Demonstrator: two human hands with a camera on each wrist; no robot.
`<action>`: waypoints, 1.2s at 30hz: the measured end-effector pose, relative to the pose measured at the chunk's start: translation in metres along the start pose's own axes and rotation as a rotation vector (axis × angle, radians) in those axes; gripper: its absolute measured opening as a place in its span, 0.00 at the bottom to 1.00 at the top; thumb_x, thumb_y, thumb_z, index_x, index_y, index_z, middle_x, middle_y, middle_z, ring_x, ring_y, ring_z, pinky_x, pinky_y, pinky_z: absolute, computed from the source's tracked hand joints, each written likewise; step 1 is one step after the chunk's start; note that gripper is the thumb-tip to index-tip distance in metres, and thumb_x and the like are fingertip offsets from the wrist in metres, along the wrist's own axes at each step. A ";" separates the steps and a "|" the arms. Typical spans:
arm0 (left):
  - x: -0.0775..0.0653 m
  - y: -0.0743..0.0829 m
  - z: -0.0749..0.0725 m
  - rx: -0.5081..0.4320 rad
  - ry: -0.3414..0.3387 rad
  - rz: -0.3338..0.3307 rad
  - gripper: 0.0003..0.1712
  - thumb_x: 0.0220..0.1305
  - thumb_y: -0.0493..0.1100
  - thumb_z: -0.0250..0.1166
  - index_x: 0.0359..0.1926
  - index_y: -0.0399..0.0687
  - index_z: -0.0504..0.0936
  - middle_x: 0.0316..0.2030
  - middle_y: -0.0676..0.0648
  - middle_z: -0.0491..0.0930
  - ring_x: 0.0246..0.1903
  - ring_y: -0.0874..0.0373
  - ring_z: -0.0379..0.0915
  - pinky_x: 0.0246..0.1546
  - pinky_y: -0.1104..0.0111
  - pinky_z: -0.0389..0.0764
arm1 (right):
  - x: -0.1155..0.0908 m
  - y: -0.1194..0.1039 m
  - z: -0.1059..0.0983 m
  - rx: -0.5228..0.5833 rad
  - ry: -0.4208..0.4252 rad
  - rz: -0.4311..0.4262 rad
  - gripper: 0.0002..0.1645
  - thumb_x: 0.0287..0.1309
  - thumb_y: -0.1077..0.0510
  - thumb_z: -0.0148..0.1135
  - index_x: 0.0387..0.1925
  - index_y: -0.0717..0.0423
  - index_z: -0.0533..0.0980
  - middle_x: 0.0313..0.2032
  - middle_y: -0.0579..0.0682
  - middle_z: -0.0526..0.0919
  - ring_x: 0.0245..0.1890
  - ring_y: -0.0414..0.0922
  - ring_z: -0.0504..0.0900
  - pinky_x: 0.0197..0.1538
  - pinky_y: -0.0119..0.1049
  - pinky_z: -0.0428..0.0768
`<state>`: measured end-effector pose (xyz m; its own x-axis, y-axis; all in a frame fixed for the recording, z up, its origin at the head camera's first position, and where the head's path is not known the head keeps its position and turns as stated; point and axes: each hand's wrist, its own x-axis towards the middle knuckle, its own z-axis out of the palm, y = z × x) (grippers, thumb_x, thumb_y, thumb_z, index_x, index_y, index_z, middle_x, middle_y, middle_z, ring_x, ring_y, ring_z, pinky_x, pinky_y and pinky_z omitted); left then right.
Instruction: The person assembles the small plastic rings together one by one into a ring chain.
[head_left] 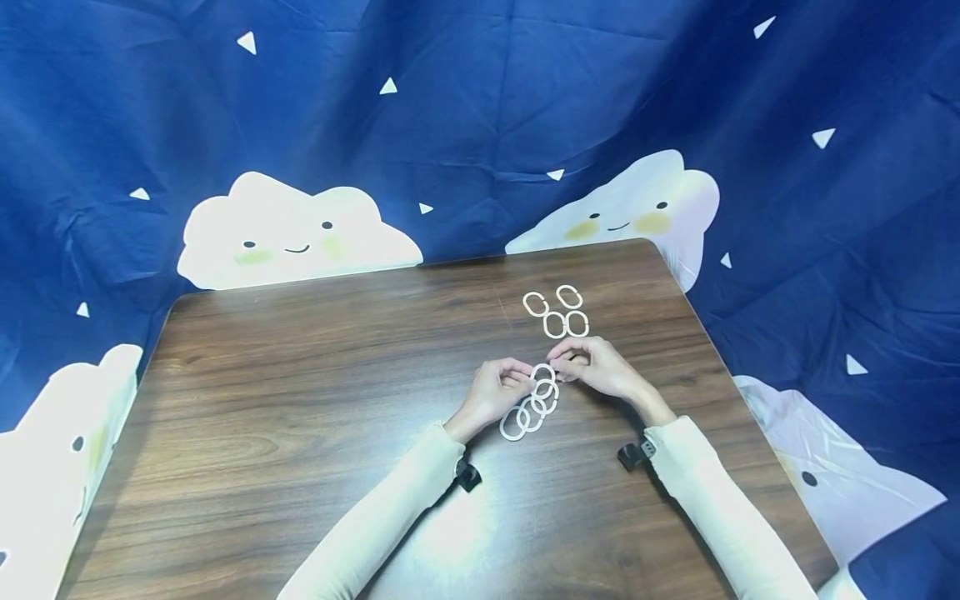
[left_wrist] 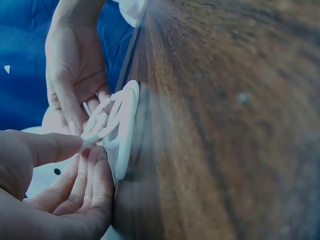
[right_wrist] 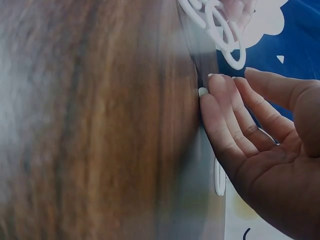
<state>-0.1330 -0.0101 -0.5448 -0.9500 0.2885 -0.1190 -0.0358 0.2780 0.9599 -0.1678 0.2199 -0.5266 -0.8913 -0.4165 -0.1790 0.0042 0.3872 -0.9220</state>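
Several white plastic C-shaped chain links (head_left: 513,438) are joined in a short chain between the two hands. My left hand (head_left: 495,392) pinches the chain near its far end, thumb against fingertips. In the left wrist view the linked rings (left_wrist: 125,135) stand partly on edge beside those fingertips. My right hand (head_left: 600,368) is at the right of the end link (head_left: 543,366), fingers loosely bent. The right wrist view shows that link's tip (right_wrist: 236,65) just beyond the thumb and fingertips, with nothing gripped between them.
Several loose white links (head_left: 588,325) lie on the brown wooden table (head_left: 300,400) beyond the right hand. A blue curtain (head_left: 465,100) with white clouds and triangles hangs behind the table's far edge. Both wrists wear small black devices (head_left: 468,477).
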 end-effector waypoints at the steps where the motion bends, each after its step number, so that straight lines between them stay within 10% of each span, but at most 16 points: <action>1: 0.000 0.000 0.000 0.004 0.000 -0.002 0.13 0.65 0.35 0.70 0.49 0.34 0.87 0.39 0.38 0.90 0.30 0.67 0.82 0.33 0.79 0.83 | 0.000 0.000 -0.001 -0.008 0.005 0.002 0.14 0.69 0.64 0.65 0.51 0.69 0.81 0.42 0.68 0.88 0.37 0.48 0.91 0.43 0.38 0.91; 28: -0.009 0.000 -0.005 -0.020 0.010 0.009 0.10 0.65 0.35 0.70 0.46 0.35 0.85 0.38 0.36 0.90 0.33 0.51 0.89 0.29 0.80 0.80 | 0.021 0.003 -0.039 -0.175 0.295 0.032 0.20 0.60 0.62 0.74 0.53 0.60 0.81 0.48 0.64 0.90 0.35 0.47 0.91 0.31 0.36 0.88; 36: -0.010 0.000 -0.006 -0.039 0.018 0.008 0.10 0.65 0.35 0.69 0.46 0.36 0.85 0.37 0.37 0.90 0.27 0.67 0.81 0.29 0.80 0.80 | 0.028 0.005 -0.044 -0.294 0.346 0.031 0.28 0.54 0.59 0.79 0.56 0.60 0.80 0.54 0.63 0.87 0.55 0.59 0.86 0.59 0.47 0.83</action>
<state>-0.1253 -0.0182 -0.5417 -0.9556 0.2744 -0.1072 -0.0399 0.2400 0.9700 -0.2128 0.2466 -0.5206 -0.9921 -0.1207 -0.0337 -0.0509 0.6334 -0.7721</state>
